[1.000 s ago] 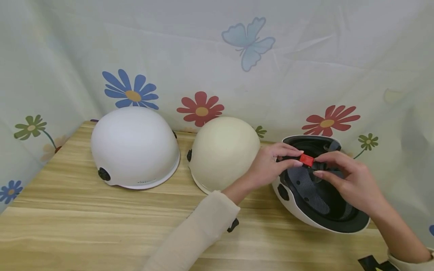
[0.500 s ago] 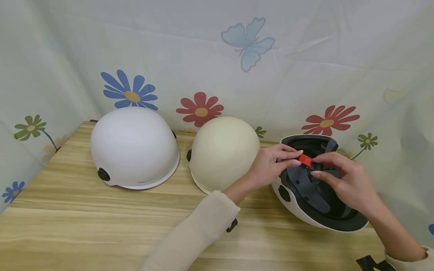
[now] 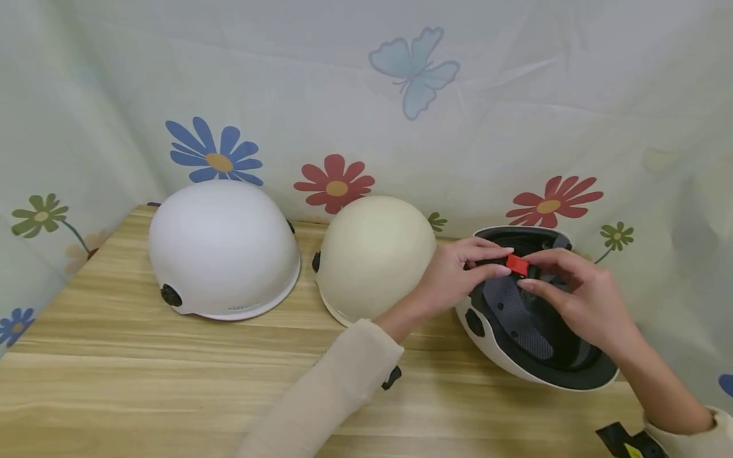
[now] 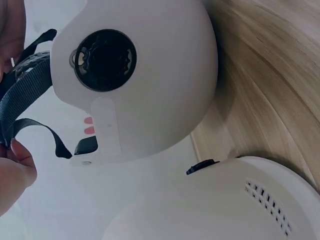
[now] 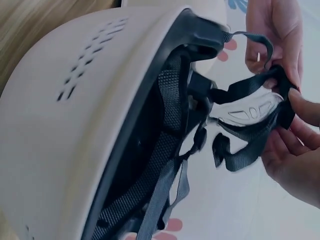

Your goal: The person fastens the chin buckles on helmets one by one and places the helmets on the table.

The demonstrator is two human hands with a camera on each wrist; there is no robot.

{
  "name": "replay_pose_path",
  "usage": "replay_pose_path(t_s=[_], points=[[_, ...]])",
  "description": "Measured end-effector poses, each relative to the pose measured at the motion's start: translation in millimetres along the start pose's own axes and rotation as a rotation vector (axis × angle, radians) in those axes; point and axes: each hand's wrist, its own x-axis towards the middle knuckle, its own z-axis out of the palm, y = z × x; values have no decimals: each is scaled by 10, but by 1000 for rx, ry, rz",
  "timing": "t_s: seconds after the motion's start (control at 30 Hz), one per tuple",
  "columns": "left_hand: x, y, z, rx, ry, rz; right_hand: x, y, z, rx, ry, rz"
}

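Now the right hand [image 3: 592,302], pinching a black clip [image 3: 534,272], has its fingertips closer to the red buckle [image 3: 518,264] than a second ago; the left hand [image 3: 449,273] pinches that buckle's left end, over the upturned helmet [image 3: 518,318] at the frame's right.

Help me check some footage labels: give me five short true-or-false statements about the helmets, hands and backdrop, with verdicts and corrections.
1. In the head view, the cream helmet stands between the white helmet and the third helmet. True.
2. The left hand pinches a blue buckle. False: it pinches the red buckle.
3. A butterfly shows on the backdrop. True.
4. The right hand rests on the white helmet. False: it pinches the black piece beside the red buckle.
5. The third helmet stands dome-up. False: it is turned so that its inside shows.
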Motion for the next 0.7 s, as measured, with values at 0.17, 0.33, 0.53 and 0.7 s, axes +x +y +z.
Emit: replay_pose_path(t_s=[0.17,0.33,0.53,0.7], points=[[-18,-15,-33,49,-3,-3,-12,74,-65,-17,-90,13],[-45,-22,-19,60,-20,-36,-60,137,-128,-83,-120,34],[-58,-12,25,60,-33,-41,-94,145,-132,-60,-73,71],[-69,-9,23,78,-29,-46,-119,151,-143,-85,-107,56]])
